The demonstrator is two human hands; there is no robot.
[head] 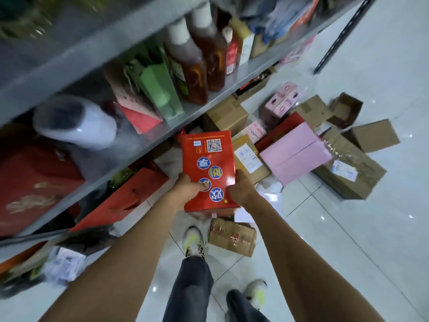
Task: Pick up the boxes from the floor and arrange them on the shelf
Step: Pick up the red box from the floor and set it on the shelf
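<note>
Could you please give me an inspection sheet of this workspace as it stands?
Surface: white tiled floor; grey metal shelf at left.
Job's things: red box held up; pink box and cardboard boxes piled on the floor.
Clutter: bottles, green bag, red bags on the shelving.
Hands: left hand and right hand grip the red box.
Cables: nothing seen.
Surroundings: black bar lying on the floor.

Tight on the left: the grey shelf [185, 117] is packed with bottles [197, 66], a green bag [157, 89] and a white wrapped object [76, 122], leaving little bare board. Ahead, cardboard boxes [348, 173] and a pink box [294, 156] crowd the floor [348, 240]. To the right, open tile. One taped carton [232, 237] lies just beside the feet.
</note>
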